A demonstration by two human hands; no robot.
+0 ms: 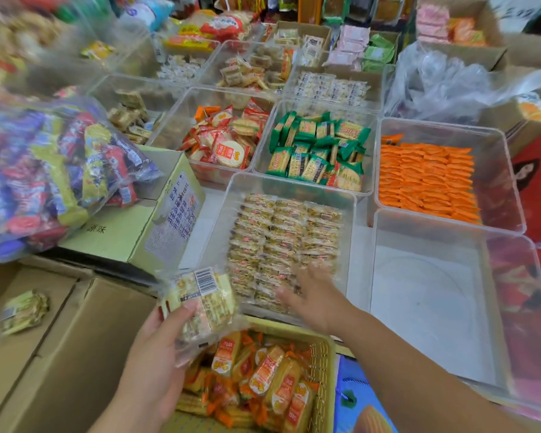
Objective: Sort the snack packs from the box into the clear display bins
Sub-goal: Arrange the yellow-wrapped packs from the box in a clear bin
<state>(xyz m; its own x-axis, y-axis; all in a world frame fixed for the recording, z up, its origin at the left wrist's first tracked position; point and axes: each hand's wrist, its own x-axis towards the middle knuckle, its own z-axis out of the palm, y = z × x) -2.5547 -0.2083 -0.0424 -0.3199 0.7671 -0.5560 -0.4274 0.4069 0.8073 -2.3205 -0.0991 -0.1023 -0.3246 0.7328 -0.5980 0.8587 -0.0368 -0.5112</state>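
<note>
- Gripping a clear-wrapped pack of pale crackers with a barcode label [202, 300], the left hand [156, 348] curls its fingers behind the pack and presses its thumb on the front.
- The held pack is in the air above the far left corner of a yellow plastic basket [325, 357], just left of the nearest bin.
- The right hand [313, 296] reaches over the near end of a clear plastic display bin [222, 214]. Its fingers are spread, fairly straight, and hold nothing.
- The right hand is blurred, so it is unclear whether its fingertips touch the packs beneath.
- This bin holds neat rows of similar clear-wrapped cracker packs [281, 232].
- The yellow basket, nearest the person, is filled with orange-and-yellow snack packs [263, 379].
- At bottom left is a brown cardboard box [75, 339], with one loose clear-wrapped pack [22, 310] lying on the cardboard.
- Behind the nearest bin, three more clear bins stand side by side, holding red-and-white round cracker packs [222, 142], green-wrapped cracker packs [319, 148] and orange packs in tidy rows [425, 179].
- At left, a large clear bag of blue, red and yellow wrapped sweets [50, 176] rests on a pale green carton [156, 220].
</note>
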